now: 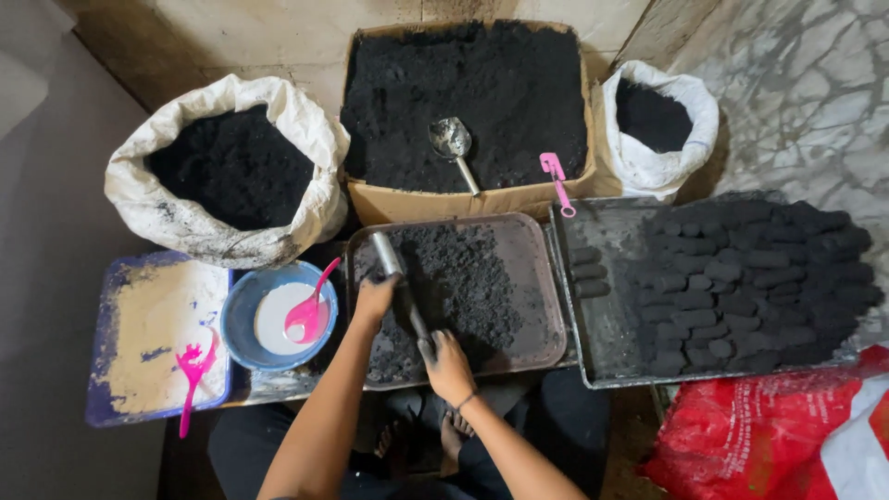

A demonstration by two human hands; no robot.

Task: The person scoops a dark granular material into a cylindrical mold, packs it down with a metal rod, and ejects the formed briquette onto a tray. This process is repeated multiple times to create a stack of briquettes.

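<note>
View from above a seated person's 2 bare arms, working over a shallow brown tray (546, 278) of black powder (463, 287); the left hand (373, 298) is curled around the upper part of a metal tube (396, 278), fingers pressed together on it; the right hand (448, 363) is closed around the tube's blackened lower end, near the tray's front edge; the tube lies tilted across the tray's left half, its shiny top toward the back left corner.

Behind the tray stands an open brown cardboard box (463, 199) filled with black powder, a metal scoop (454, 148) lying in it and a pink spatula (557, 181) leaning on its front right edge; to the box's left, a wide white sack (185, 222) with rolled rim, full of black powder; to its right, a smaller white sack (662, 162) of the same; at the lower right corner, a red plastic bag (741, 435) with a white patch.

Right of the brown tray, a dark metal tray (602, 333) carries many short black cylinders (750, 278), heaped toward its right side. Left of it, a blue bowl (243, 319) holds white liquid and a pink spoon (310, 310); further left, a blue-rimmed board (148, 324) smeared beige bears a pink fork (193, 370).

The floor is pale stone tile at the back and marbled grey at the right.
</note>
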